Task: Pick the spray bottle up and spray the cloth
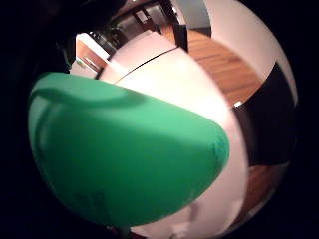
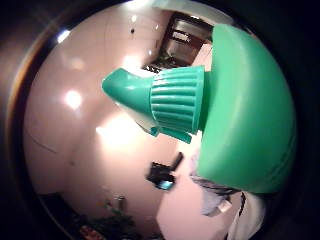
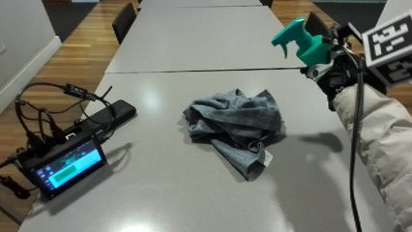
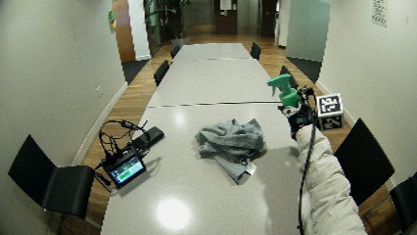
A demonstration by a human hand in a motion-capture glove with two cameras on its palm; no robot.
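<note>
The spray bottle (image 3: pixel 302 41), one only and green, is held in the air by the gloved right hand (image 3: pixel 334 72), above the far right part of the table (image 3: pixel 167 193) and clear of its surface. The fingers are closed round the bottle's body, though most of the hand is hidden behind the bottle and the sleeve (image 3: pixel 380 140) in the outside view, so only the green head and nozzle are plainly seen there. The nozzle points toward the left side of the table, away from the person. One cloth (image 3: pixel 235 128) (grey, crumpled into a heap) lies on the table, below and to the left of the bottle and apart from it; a small label shows at its near edge. One screen device (image 3: pixel 64 166) with attached cables rests at the table's left edge. In the palm views the bottle's green body fills much of the picture, and its ribbed collar (image 2: pixel 175 102) is seen close up; its lower end is cut off.
</note>
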